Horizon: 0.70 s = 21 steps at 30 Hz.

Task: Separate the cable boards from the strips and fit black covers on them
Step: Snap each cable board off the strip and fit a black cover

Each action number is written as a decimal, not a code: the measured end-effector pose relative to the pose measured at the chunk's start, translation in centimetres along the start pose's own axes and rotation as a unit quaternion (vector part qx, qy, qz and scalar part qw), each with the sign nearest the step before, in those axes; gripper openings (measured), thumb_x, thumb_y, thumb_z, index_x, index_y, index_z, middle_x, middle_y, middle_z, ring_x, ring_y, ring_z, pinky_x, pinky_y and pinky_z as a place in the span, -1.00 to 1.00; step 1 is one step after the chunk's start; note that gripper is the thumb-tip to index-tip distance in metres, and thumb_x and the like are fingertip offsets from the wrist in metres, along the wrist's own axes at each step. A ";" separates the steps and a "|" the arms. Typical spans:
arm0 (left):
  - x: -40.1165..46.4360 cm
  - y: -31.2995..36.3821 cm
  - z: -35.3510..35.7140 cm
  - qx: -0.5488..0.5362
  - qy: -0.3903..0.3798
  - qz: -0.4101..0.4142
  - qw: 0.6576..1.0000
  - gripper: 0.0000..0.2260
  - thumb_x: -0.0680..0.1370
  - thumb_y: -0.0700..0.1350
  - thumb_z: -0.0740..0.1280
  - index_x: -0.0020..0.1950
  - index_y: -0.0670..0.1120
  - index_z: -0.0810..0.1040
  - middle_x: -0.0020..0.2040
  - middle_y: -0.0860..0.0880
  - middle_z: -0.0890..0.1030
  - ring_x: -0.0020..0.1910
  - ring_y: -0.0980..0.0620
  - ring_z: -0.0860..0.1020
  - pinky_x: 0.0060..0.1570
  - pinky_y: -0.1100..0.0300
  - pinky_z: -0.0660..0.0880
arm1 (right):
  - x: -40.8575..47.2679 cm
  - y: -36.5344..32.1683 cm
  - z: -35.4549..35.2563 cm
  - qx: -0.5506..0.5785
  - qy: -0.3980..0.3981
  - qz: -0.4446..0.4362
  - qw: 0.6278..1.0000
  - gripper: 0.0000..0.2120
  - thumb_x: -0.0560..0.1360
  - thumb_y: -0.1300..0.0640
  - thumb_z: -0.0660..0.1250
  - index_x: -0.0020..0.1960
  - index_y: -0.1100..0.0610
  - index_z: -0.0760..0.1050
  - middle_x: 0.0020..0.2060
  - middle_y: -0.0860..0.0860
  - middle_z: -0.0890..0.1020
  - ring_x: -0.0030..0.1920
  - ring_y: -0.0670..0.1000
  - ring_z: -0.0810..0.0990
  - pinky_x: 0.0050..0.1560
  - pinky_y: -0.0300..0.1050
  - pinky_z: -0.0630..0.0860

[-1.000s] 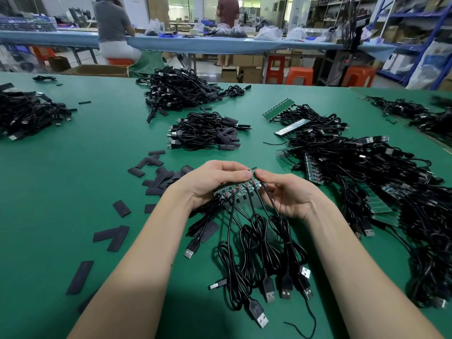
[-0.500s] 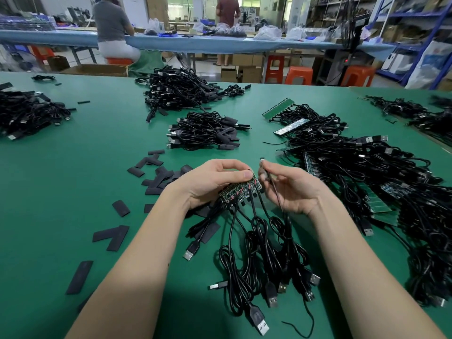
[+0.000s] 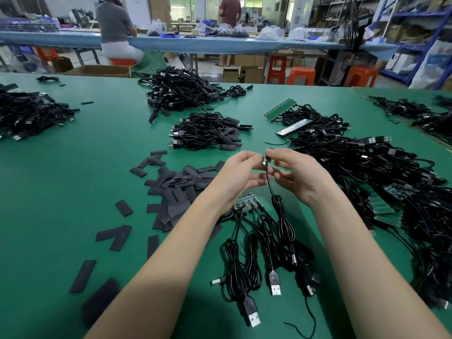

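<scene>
Both hands are raised above the green table (image 3: 73, 182). My left hand (image 3: 238, 176) and my right hand (image 3: 297, 174) pinch one small cable board (image 3: 267, 161) between their fingertips. Its black cable (image 3: 281, 211) hangs down to the table. Below the hands lies the strip of boards (image 3: 247, 204) with several black USB cables (image 3: 247, 263) fanned toward me. Loose black covers (image 3: 178, 189) are heaped just left of my left wrist, with more scattered further left.
A big tangle of cables on green strips (image 3: 381, 182) fills the right side. Covered cable bundles (image 3: 208, 134) and a larger pile (image 3: 181, 91) lie ahead, another pile (image 3: 29, 113) at far left. Two people work at the blue table (image 3: 195, 44) behind.
Both hands rose off the table. One board came away from the strip and is now held up between the fingertips. The strip dropped onto the table below.
</scene>
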State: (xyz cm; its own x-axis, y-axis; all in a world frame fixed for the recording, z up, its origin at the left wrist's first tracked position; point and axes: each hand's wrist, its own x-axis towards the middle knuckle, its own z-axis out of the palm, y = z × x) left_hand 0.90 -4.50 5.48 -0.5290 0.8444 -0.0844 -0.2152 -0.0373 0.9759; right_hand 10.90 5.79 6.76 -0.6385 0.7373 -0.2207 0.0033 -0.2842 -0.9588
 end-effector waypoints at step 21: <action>-0.7 -3.0 -0.2 -0.102 0.120 0.043 0.987 -0.90 0.57 -0.31 0.37 -0.01 -0.13 0.52 -0.19 -0.05 0.57 -0.33 0.06 0.55 -0.32 0.25 0.46 | 0.6 0.7 0.6 -0.054 0.025 -0.047 0.997 -0.91 0.57 0.01 0.38 0.00 0.01 0.63 -0.30 -0.13 0.67 -0.38 -0.12 0.58 -0.35 -0.27 0.46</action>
State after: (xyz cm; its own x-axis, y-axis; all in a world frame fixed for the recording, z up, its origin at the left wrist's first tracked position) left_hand 1.71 -5.10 2.56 -0.7257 0.6841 -0.0726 -0.3096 -0.2306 0.9225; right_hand 10.07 5.68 6.05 -0.6002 0.7883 -0.1355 0.0305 -0.1467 -0.9887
